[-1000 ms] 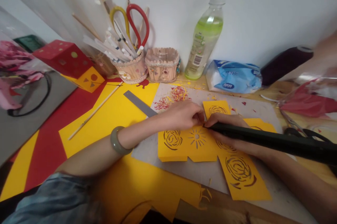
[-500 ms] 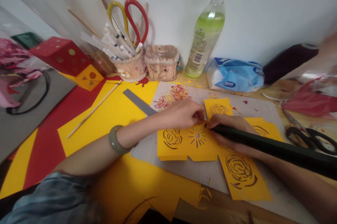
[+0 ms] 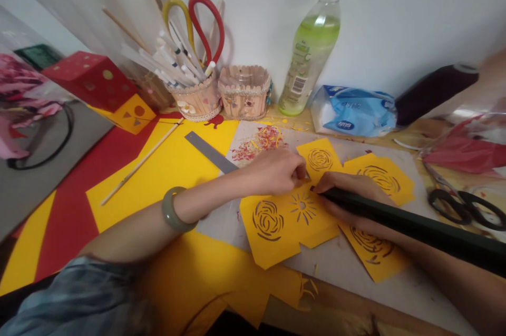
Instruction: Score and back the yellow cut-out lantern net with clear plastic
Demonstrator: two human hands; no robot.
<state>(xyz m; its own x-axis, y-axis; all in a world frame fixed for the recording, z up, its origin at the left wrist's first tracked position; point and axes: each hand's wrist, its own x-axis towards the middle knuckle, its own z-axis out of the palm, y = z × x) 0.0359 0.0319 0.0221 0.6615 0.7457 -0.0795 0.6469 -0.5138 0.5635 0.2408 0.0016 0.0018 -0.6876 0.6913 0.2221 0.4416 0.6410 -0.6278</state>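
A yellow paper cut-out (image 3: 284, 244) with flower and sunburst openings lies on a grey mat (image 3: 411, 278), its panels spreading around my hands. My left hand (image 3: 279, 170), with a green bangle on the wrist, is closed in a pinch at the paper's fold. Close beside it, my right hand (image 3: 351, 188) curls with thumb and fingers at the same paper. A long dark bar (image 3: 411, 225) crosses in front of the right hand and hides part of its fingers; I cannot tell what it is.
A metal ruler (image 3: 209, 151) and wooden stick (image 3: 142, 162) lie on yellow sheets to the left. Black-handled scissors (image 3: 466, 204) rest at right. Along the wall stand a cup of markers (image 3: 197, 99), a small basket (image 3: 245, 96), a green drink bottle (image 3: 310, 57) and a tissue pack (image 3: 356, 109).
The yellow cut-out has turned on the mat: its left panel has swung down toward me and its right panels have shifted up. Both hands stay pinched near its centre.
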